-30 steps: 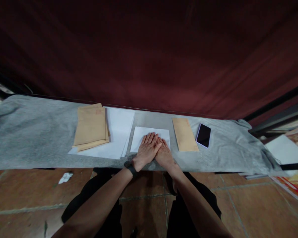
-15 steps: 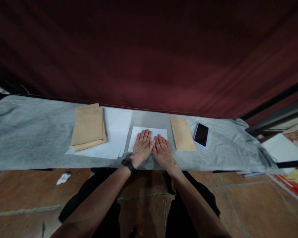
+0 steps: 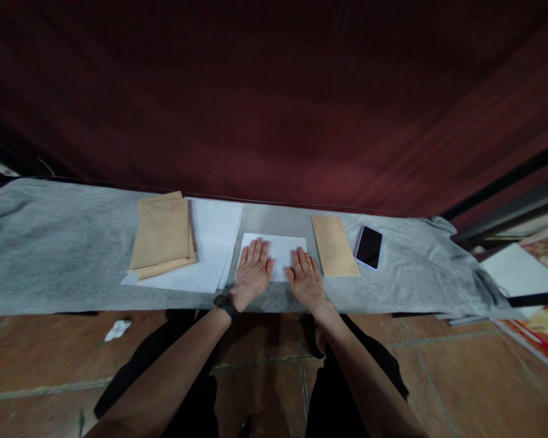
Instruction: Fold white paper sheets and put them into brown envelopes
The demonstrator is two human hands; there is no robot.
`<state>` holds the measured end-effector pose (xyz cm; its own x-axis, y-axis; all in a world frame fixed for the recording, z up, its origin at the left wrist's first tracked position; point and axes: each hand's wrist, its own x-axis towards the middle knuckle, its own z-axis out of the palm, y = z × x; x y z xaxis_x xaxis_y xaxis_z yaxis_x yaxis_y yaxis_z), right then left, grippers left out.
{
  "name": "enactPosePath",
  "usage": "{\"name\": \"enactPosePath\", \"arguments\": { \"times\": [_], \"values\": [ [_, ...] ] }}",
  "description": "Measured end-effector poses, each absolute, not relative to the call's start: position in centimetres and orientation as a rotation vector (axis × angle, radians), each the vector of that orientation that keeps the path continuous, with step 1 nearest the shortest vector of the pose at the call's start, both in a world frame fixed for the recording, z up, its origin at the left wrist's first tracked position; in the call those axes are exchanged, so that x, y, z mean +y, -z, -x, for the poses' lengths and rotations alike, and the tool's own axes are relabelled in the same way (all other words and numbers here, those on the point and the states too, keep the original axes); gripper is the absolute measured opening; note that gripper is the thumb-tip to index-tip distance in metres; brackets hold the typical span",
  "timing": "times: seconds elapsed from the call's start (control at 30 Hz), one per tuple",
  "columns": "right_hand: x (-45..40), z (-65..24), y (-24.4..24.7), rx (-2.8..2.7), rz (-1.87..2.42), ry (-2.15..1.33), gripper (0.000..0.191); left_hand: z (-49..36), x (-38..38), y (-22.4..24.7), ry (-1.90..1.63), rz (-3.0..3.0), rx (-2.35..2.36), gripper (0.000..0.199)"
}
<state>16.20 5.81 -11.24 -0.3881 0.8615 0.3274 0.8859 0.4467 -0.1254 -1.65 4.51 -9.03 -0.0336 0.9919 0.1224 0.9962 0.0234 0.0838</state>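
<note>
The hands have slid apart since the earlier frame, from overlapping at the middle to opposite ends of the white paper (image 3: 281,254). The left hand (image 3: 252,271) and right hand (image 3: 305,282) lie flat, thumbs out, pinching nothing. The paper rests beneath them on the bench (image 3: 388,292), long axis running left to right; the right hand is nearer the single brown envelope (image 3: 335,246).

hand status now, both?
Left hand: open, palm down on the small white paper, grasping nothing.
Right hand: open, palm down at that paper's right end, grasping nothing.
</note>
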Motion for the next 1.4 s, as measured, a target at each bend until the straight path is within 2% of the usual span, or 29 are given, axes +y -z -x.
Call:
{"name": "enactPosePath", "arguments": {
  "times": [0.27,0.53,1.0,1.4],
  "values": [
    [5.6,-15.2,10.0,-2.323,1.557,0.008,0.056,1.7,4.1,8.6,0.251,2.155,-2.230,0.058],
    [5.3,-13.0,9.8,-2.428,1.427,-0.157,0.054,1.8,4.2,9.0,0.256,2.159,-2.250,0.057],
    [5.9,-15.5,11.0,-2.394,1.495,0.047,0.056,2.3,3.4,9.0,0.284,2.155,-2.237,0.056],
    [6.1,-17.1,10.6,-2.389,1.542,0.003,0.054,3.9,3.0,10.2,0.335,2.113,-2.260,0.060]
  ]
}}
